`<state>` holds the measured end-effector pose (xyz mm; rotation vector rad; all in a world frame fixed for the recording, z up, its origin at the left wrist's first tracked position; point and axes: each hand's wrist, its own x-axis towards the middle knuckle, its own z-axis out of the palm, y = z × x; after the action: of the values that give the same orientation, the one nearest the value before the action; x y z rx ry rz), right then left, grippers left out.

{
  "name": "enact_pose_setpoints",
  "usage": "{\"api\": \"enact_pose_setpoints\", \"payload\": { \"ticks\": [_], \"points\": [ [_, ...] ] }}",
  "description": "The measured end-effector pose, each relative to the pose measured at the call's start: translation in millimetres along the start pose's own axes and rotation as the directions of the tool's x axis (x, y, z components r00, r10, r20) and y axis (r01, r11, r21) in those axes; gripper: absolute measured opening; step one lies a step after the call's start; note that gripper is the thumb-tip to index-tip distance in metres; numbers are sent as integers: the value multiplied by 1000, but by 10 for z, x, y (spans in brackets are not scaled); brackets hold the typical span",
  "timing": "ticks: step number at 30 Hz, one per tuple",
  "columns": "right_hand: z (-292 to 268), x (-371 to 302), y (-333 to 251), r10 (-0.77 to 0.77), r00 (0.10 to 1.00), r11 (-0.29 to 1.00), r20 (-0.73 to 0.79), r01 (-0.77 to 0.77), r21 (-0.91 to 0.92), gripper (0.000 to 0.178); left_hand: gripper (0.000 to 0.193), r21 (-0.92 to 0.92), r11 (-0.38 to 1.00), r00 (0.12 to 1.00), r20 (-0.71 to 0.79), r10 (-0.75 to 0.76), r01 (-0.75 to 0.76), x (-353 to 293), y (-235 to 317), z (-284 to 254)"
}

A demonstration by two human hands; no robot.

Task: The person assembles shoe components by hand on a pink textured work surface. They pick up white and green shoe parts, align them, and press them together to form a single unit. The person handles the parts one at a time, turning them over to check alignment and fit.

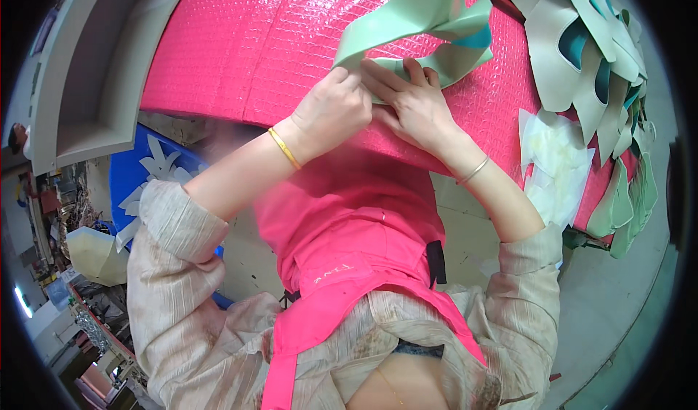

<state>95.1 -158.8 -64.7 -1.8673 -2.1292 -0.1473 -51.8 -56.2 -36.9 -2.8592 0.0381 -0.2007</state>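
A mint-green shoe upper (403, 11), curved into a loop with teal lining at its right end, stands on the pink-wrapped worktop (218, 64) before me. My left hand (336, 108) is closed in a pinch at the upper's near left end. Beside it, my right hand (420, 110) grips the near edge, with its thumb below and some fingers bent over the material. The two hands almost touch. My fingers cover what lies exactly between them.
Several pale green uppers (563, 53) with teal linings are piled at the right, some hanging over the edge. Near them lies a stack of thin white sheets (556, 166). A grey open-fronted box (91, 82) stands left; below it, a blue bin (125, 164) holds white scraps.
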Motion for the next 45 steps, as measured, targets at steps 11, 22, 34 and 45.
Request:
{"api": "enact_pose_setpoints", "payload": {
  "ticks": [11, 22, 34, 45],
  "points": [
    [-1015, -321, 122, 22, 582, 655, 813, 606, -451, 22, 33, -358, 933, 992, -120, -23, -22, 109, 697, 6],
    [-912, -428, -70, 124, 632, 725, 765, 469, -505, 21, 51, -582, 808, 970, -130, -205, 93, 156, 657, 164],
    [-905, -805, 71, 8, 915, 965, 403, 98, -242, 47, 19, -28, 998, 977, 206, 61, -56, 366, 713, -354],
    [-512, -920, -126, 216, 943, 976, 253, -200, -86, 58, 31, 50, 998, 998, 41, -42, 40, 97, 710, 16]
  ]
}}
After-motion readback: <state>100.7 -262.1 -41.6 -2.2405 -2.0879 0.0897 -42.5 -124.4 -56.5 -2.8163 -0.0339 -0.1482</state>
